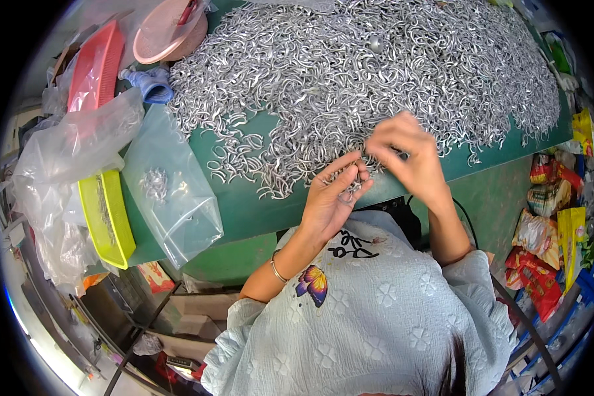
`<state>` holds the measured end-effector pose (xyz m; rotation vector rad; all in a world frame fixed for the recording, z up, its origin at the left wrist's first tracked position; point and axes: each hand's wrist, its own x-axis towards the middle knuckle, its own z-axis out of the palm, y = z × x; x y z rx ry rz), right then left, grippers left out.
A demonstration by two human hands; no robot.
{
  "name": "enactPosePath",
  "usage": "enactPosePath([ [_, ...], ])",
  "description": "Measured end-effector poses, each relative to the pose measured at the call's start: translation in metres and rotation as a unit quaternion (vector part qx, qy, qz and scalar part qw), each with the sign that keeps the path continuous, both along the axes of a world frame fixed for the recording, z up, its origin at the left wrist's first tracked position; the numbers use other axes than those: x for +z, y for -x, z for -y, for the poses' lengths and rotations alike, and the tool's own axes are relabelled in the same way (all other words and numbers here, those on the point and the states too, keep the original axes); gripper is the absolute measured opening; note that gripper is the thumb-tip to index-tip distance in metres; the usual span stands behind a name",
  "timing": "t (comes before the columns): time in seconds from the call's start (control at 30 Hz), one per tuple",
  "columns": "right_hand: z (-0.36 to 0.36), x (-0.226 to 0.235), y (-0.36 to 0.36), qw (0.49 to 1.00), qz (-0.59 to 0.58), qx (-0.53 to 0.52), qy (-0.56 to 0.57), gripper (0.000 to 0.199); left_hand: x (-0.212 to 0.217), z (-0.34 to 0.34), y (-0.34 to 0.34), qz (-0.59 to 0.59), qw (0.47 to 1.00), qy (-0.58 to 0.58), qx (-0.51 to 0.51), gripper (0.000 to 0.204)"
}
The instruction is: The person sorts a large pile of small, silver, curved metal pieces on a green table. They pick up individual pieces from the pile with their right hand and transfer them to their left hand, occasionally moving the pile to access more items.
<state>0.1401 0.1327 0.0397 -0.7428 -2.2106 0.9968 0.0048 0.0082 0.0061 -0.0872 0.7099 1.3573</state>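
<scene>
A broad heap of small curved silver metal pieces (310, 86) covers much of the green table (257, 214). At the heap's near edge, my left hand (331, 201) is half curled, palm up, with a few of these pieces among its fingers. My right hand (408, 155) is just right of it, slightly blurred. Its thumb and fingers come together in a pinch close to my left fingertips, and whatever lies between them is too small to make out. To the left, a clear plastic bag (178, 224) lies flat with a small cluster of metal pieces showing in it.
Left of the bag are a yellow-green tray (121, 241), crumpled clear plastic (66, 155), a red basket (99, 63), blue cloth (153, 84) and a pink bowl (153, 53). Colourful packets (541, 264) are piled beyond the table's right side. The table's front edge runs before me.
</scene>
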Motion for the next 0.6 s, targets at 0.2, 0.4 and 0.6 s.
enactPosePath([
  [0.2,-0.015,-0.012,0.029,0.947,0.205,-0.131,-0.207,0.006,0.002,0.003,0.001,0.023,1.0,-0.004,-0.003,0.039],
  [0.4,-0.024,0.002,0.04,0.901,0.342,-0.049,-0.264,0.007,0.001,0.006,0.003,0.025,1.0,-0.007,-0.007,0.04],
  [0.6,-0.033,0.001,0.031,0.928,0.261,-0.005,-0.267,0.007,0.004,0.003,0.005,0.053,0.998,-0.031,0.006,0.04],
])
